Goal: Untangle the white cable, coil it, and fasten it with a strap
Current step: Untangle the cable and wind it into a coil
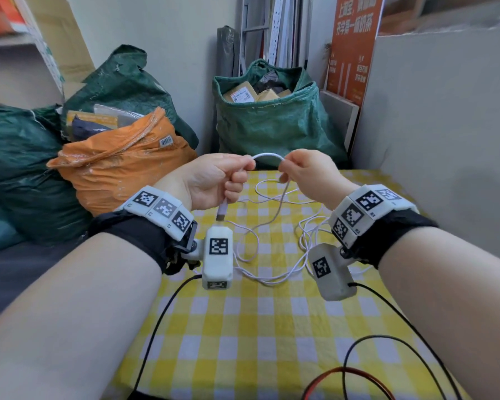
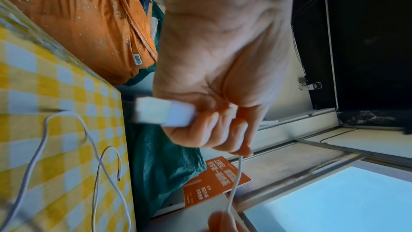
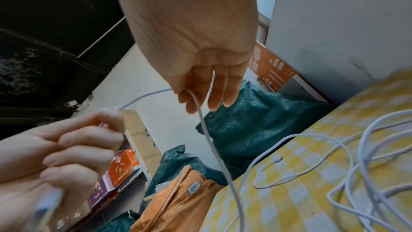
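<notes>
My left hand [image 1: 237,174] is held above the far end of the yellow checked table [image 1: 243,327]. It grips the white cable [image 1: 267,155] just behind its USB plug [image 1: 221,212], which hangs out below the fist. My right hand [image 1: 285,168] pinches the same cable a short span to the right, and the piece between the hands arches upward. From the right hand [image 3: 200,94] the cable [image 3: 211,138] drops to a loose tangle of loops [image 1: 272,226] on the cloth. The small plug [image 3: 278,159] at the other end lies on the table. The left wrist view shows the USB plug [image 2: 160,114] sticking out of my curled left hand [image 2: 223,138].
An orange sack [image 1: 122,160] and green sacks [image 1: 272,122] crowd the floor beyond the table's far and left edges. A grey board [image 1: 445,125] walls the right side. Black wires [image 1: 387,342] from the wrist cameras trail over the near part of the cloth.
</notes>
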